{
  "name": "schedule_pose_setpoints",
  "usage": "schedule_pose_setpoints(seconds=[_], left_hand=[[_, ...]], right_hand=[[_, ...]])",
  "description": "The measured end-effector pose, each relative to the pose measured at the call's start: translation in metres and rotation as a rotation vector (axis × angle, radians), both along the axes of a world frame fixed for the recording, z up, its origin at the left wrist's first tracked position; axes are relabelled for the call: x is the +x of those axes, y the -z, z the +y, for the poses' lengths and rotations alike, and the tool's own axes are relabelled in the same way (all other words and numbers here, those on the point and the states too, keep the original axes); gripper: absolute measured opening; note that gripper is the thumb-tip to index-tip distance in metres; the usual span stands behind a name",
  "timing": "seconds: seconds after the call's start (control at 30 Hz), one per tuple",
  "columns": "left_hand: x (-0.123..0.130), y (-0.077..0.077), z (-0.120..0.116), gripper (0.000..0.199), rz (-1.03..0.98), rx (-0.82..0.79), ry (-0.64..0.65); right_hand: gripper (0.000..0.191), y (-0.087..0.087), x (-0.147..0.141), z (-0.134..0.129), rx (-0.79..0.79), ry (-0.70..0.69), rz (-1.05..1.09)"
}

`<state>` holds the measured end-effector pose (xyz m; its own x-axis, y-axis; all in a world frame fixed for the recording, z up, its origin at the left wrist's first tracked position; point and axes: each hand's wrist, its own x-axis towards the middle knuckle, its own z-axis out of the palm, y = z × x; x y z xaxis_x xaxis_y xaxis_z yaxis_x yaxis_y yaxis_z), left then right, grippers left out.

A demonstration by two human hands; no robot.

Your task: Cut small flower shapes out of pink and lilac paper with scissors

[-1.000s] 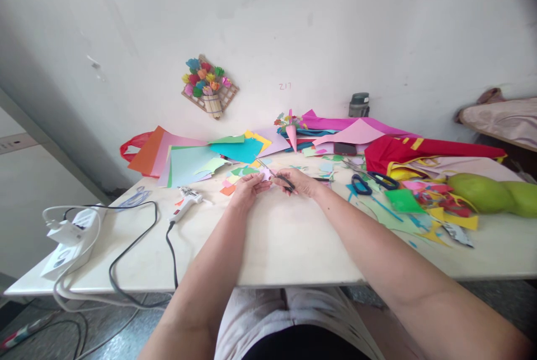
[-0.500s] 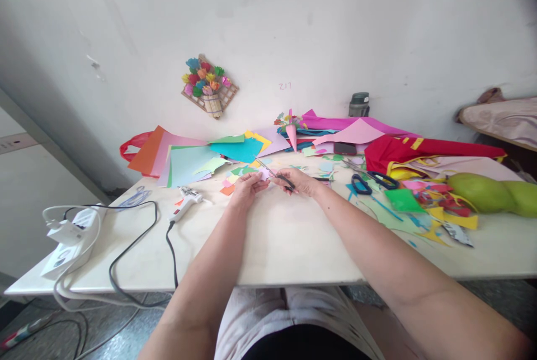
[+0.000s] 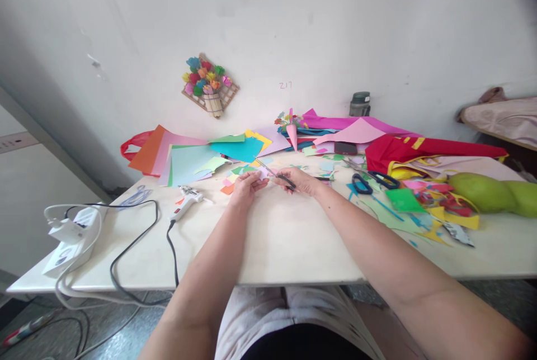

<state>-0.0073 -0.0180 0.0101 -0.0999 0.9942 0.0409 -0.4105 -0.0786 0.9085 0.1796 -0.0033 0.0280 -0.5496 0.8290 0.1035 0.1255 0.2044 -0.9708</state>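
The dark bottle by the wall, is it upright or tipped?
Upright: the bottle stands with its lid on top.

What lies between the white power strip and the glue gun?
Between the power strip and glue gun, the head view shows a looping black cable and a bluish coil.

open tabletop [image 3: 293, 242] between the forearms [image 3: 216, 254], paper scraps [image 3: 241, 170] in the way just beyond the hands [image 3: 248, 184]

My forearms show no sleeves. My top [image 3: 314, 343] is plain black where it covers my middle. Below it, my trousers [image 3: 255, 315] are pale, greyish-white and softly creased, with a darker patch at the centre.
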Motion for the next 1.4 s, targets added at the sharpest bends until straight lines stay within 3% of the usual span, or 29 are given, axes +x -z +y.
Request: schedule_pose_setpoints(seconds=[0.57,0.87,1.4], left_hand=[[-0.0022,0.0004,0.0003,0.029,0.021,0.031,-0.008],[0.0000,0.0005,0.0011,0.022,0.007,0.042,0.013],[0.0008,-0.0025,-0.0023,0.020,-0.006,0.001,0.010]], right_hand=[[0.037,0.0012,-0.0004,0.0009,0.029,-0.008,-0.031],[0.040,0.0010,0.0002,0.0003,0.029,-0.010,-0.027],[0.028,-0.0056,0.0010,-0.0031,-0.012,-0.034,-0.059]])
